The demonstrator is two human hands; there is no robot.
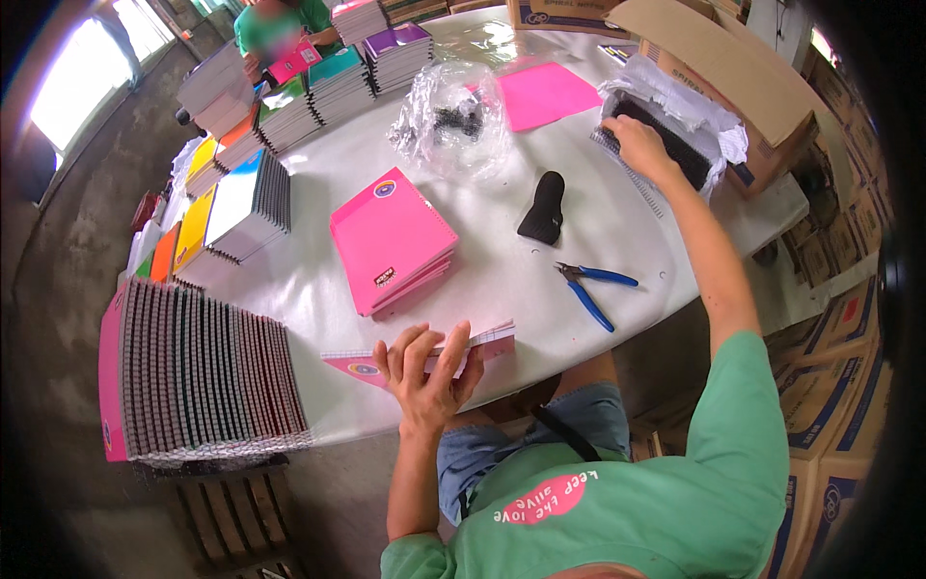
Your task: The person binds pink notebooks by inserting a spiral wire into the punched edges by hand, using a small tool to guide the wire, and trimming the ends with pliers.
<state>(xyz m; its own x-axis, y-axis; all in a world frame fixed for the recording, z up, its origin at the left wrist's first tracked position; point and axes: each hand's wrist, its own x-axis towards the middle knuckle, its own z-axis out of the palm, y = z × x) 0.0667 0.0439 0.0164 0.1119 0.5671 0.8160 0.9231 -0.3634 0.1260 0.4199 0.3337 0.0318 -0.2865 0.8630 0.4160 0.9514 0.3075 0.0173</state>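
My left hand (427, 372) grips a pink-covered notebook (367, 365) at the table's near edge. The notebook stands on its long edge, its white pages showing at the top between my fingers and thumb. Out to the far right, my right hand (639, 145) is at a box lined with white plastic (719, 130). Its fingers are curled over black spiral binding coils (675, 145), closed on the end of a coil; the fingertips are partly hidden. A pile of pink notebooks (395, 236) lies just beyond my left hand.
Blue-handled cutters (593, 289) and a black cloth-like piece (544, 207) lie mid-table. A clear plastic bag (449, 121) and pink sheet (548, 95) are farther back. Spiral notebook stacks (207, 367) line the left side. A co-worker (285, 29) holds a pink notebook. Cartons (820, 415) stand right.
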